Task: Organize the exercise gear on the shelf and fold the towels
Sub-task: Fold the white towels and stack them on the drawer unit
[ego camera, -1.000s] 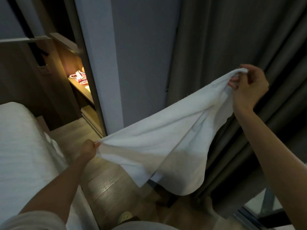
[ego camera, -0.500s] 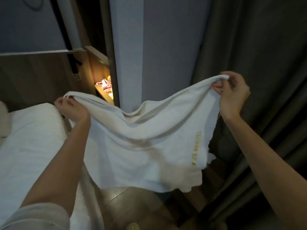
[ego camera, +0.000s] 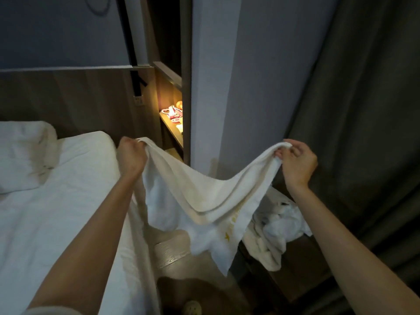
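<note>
A dim bedroom. A bed (ego camera: 56, 212) with white sheets fills the left side, and a rumpled white pillow (ego camera: 25, 155) lies at its far left end against a wooden headboard (ego camera: 68, 98). Right of the headboard a warmly lit shelf (ego camera: 173, 133) sits in a niche, with small red-and-white items (ego camera: 172, 112) on it, too small to identify. A grey wall (ego camera: 250, 87) stands at the far middle, and a dark curtain (ego camera: 363, 110) hangs down the right side. Wood-grain floor (ego camera: 172, 248) shows near, between the bed and a dark low stand (ego camera: 300, 276) at the right, where a heap of white cloths (ego camera: 279, 221) lies.

The left hand (ego camera: 131, 155) is curled into a fist round one top corner of the towel (ego camera: 204, 201), just past the bed's right edge. The right hand (ego camera: 297, 162) pinches the opposite top corner between thumb and bent fingers, in front of the curtain. The towel hangs in the air between the two hands, its top edge sagging in a curve and the rest drooping towards the floor; whether it touches the floor cannot be told. Gold lettering (ego camera: 231, 223) shows on its lower right part, unreadable
</note>
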A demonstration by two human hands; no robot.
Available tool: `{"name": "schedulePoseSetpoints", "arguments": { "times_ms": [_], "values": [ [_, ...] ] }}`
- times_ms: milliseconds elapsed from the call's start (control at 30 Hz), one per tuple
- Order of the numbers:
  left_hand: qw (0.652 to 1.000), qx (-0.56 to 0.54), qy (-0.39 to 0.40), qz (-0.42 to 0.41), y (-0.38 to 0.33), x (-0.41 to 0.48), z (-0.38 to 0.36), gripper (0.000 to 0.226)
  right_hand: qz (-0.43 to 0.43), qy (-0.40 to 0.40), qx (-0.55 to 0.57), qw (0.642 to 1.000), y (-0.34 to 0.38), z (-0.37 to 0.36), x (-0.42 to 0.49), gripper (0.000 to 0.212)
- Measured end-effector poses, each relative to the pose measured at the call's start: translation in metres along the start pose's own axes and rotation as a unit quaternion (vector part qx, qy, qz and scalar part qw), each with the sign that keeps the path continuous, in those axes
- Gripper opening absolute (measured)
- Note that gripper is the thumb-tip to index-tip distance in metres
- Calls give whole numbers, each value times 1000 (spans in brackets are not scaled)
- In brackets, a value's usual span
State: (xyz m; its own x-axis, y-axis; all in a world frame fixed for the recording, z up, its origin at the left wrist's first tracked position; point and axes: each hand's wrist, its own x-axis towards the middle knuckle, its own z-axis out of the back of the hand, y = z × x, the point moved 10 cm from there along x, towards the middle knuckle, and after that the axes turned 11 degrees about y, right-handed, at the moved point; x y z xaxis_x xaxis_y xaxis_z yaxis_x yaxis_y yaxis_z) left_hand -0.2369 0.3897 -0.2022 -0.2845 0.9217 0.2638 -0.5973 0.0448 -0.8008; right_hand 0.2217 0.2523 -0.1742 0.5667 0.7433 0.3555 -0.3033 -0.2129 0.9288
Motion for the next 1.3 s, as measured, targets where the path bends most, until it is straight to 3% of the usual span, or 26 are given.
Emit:
{"name": "schedulePoseSetpoints", "arguments": {
  "times_ms": [100,233,367,567,900,1067,1200,1300],
  "values": [
    [986,-37,-107,120,35,-5,32,37,-27,-88,19,996,-13,39,2,22],
    [955,-88,-145,242,90,-4,51,50,-65,-126,-17,990,-33,77,7,20],
    [950,-87,-129,270,108,-16,39,44,-49,-121,-76,989,-38,84,4,19],
    [953,-73,-62,286,123,-29,18,37,-69,-120,-72,988,-56,90,7,19],
    [951,-76,-20,298,141,-49,-7,38,-79,-108,-99,986,-67,90,18,24],
    [942,-106,-53,315,140,-57,-9,36,-85,-95,-118,985,-70,85,22,24],
    [925,-160,-62,340,137,-56,-15,48,-117,-86,-139,980,-75,80,25,24],
    [913,-141,-18,382,136,-59,-27,58,-165,-45,-177,969,-83,66,25,29]
  ]
}}
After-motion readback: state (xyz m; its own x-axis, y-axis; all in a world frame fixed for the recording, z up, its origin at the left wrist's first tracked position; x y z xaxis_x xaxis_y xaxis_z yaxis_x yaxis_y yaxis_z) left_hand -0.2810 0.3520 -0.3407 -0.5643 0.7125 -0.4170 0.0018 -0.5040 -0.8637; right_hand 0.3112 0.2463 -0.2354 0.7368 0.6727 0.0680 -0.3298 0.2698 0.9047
